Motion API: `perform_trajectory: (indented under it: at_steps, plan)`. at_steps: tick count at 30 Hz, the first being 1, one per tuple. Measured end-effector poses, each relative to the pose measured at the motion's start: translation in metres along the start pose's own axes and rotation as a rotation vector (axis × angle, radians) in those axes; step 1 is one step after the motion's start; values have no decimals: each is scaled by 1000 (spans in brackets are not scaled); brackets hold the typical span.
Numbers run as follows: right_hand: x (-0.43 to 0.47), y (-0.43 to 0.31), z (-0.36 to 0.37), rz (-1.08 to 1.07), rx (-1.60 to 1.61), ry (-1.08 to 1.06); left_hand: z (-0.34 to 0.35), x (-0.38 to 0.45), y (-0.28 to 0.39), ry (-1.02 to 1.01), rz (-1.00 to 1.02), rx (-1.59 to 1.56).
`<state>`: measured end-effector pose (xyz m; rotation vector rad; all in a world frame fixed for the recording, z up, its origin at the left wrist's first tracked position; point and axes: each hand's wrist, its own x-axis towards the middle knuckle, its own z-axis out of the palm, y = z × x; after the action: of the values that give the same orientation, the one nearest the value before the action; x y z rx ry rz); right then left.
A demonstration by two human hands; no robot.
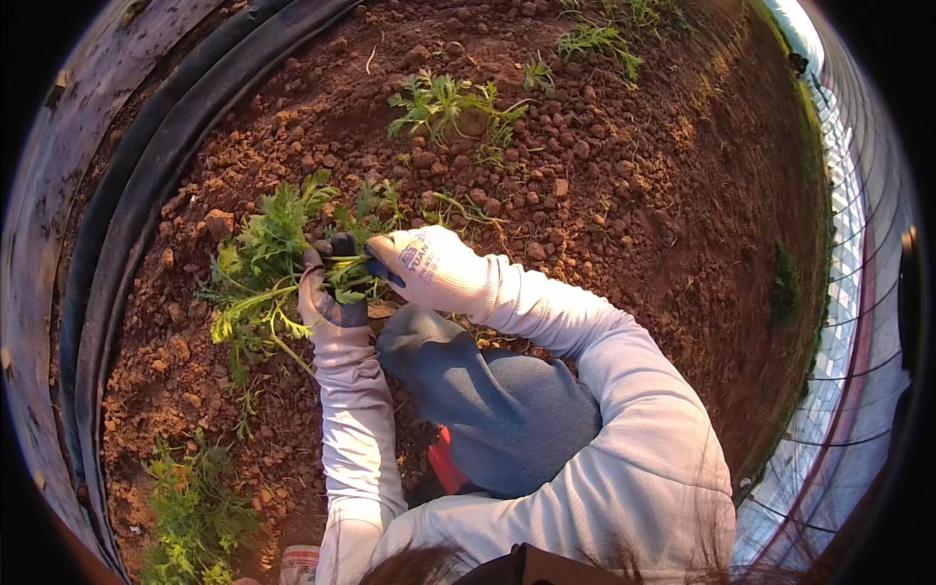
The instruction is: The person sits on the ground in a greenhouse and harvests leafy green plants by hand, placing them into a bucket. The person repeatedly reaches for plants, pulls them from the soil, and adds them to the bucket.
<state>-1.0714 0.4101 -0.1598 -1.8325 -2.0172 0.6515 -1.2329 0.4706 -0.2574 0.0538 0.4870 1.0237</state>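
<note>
My left hand (333, 281), in a work glove with a dark palm, is closed around the stems of a bunch of leafy green plants (274, 234). The leaves spread out to its left over the soil. Right beside it, my right hand (424, 267), in a pale glove with printed writing and dark fingertips, has its fingers at the stem ends of the same bunch. Its fingertips are partly hidden, so what they pinch is not fully clear. Below the hands is a bent knee in grey-blue trousers (504, 409).
More leafy plants (446, 110) grow in the reddish clumpy soil (556, 190) ahead, with others (194, 512) at the lower left. Black hoses or rolled sheeting (139, 175) curve along the left. A container (300, 563) stands at the bottom. White netting or sheeting (841, 292) borders the right.
</note>
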Motion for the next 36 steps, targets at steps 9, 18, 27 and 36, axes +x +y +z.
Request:
perform_trajectory:
  at_steps: [9, 18, 27, 36]
  plan:
    - [-15, 18, 27, 477, 863, 422, 53, -41, -20, -87, 21, 84]
    - [30, 4, -5, 126, 316, -158, -1, -144, 162, 75, 105, 571]
    - [78, -101, -9, -98, 520, -538, 53, -446, 395, 9, 707, 447]
    - [104, -141, -126, -431, 458, -192, 132, -540, 306, -177, 1162, 219]
